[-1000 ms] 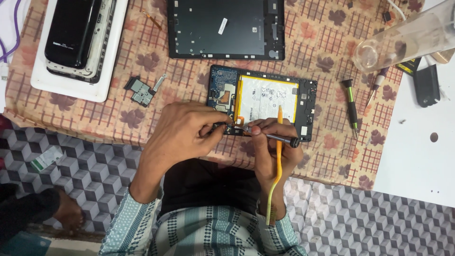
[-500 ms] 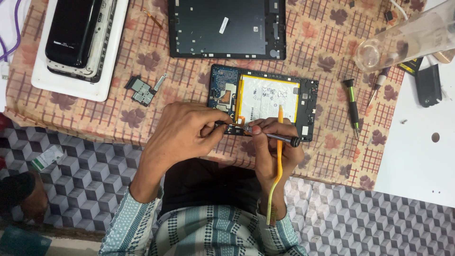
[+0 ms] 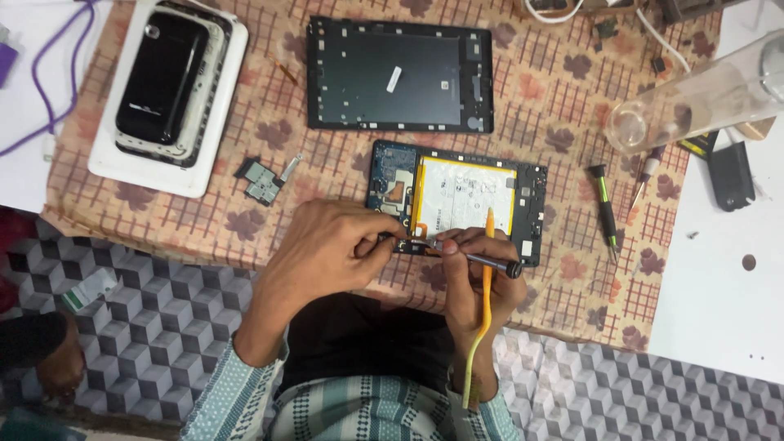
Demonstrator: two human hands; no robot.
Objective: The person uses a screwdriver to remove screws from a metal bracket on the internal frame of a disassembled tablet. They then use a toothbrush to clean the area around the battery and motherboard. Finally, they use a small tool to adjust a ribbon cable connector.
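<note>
I see my left hand (image 3: 327, 249) curled at the near-left corner of the opened tablet (image 3: 457, 200), fingers pinched together on something small and dark at the board's lower edge; what exactly they nip I cannot tell. My right hand (image 3: 474, 273) sits just beside it, fingers clenched around a dark screwdriver (image 3: 478, 260) that lies almost flat, its tip pointing left toward my left fingertips and its butt sticking out to the right. The same hand also carries a yellow pry tool (image 3: 483, 318), which runs from the tablet's pale battery (image 3: 465, 196) down past my wrist toward my striped sleeve.

The tablet lies face down on the patterned cloth (image 3: 555, 98), near the table's front edge, with its blue board on the left and the battery filling the middle. Just beyond it lies the tablet's dark back cover (image 3: 400, 75), apart from it. To the far left, a white tray (image 3: 216, 131) bears a black phone (image 3: 159, 77). Between the tray and the tablet rests a small grey metal part (image 3: 261, 180). Right of the tablet lies 1 green-handled screwdriver (image 3: 604, 204), and next to it a second, thinner driver (image 3: 641, 180). A clear tube (image 3: 694, 98) lies tilted at the upper right.
</note>
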